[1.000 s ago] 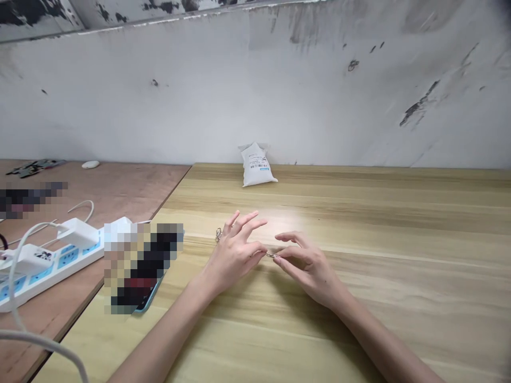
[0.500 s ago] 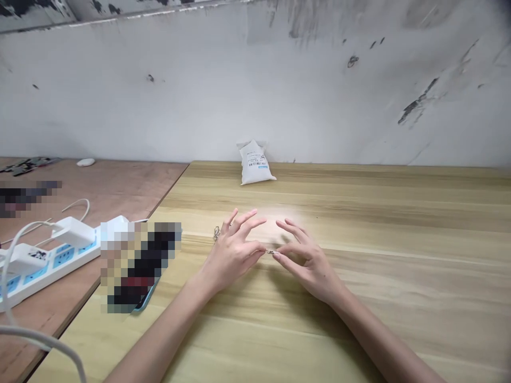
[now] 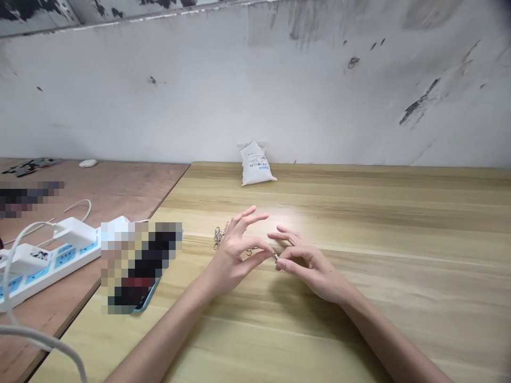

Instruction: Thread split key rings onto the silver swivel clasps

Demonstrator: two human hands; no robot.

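**Foreground, hands.** Left hand (image 3: pixel 235 260): palm down, wrist raised, fingers spread and lifted; the thumb reaches right to the chain's end, but whether it grips cannot be told. Right hand (image 3: pixel 313 268): curled, thumb and fingertips pinching the chain's end from the right.

**Held item.** Small silver metal chain with rings (image 3: pixel 249 251): its long axis lies roughly level across the table, running from a bunched clump (image 3: pixel 217 238) on the wood beyond the left hand, under that hand's fingers, to the right-hand pinch. The clump end points left and away from the wearer; the pinched end points right. The links are too small to count.

**Support.** Pale pine-grain wooden tabletop (image 3: pixel 359 213): its left edge meets the lower table at a straight seam; its back edge runs along the wall. Both hands are well in from these edges.

**Left of hands.** Smartphone in a light-blue case (image 3: pixel 147 302), partly pixelated, lies near the seam. White power strip with blue panels (image 3: pixel 48 271) lies on a reddish-brown plywood table (image 3: pixel 120 186), with white chargers and a white cable (image 3: pixel 24 332).

**Far.** White barcoded pouch (image 3: pixel 256 165) stands against a scuffed white wall (image 3: pixel 279 90), well beyond the hands.
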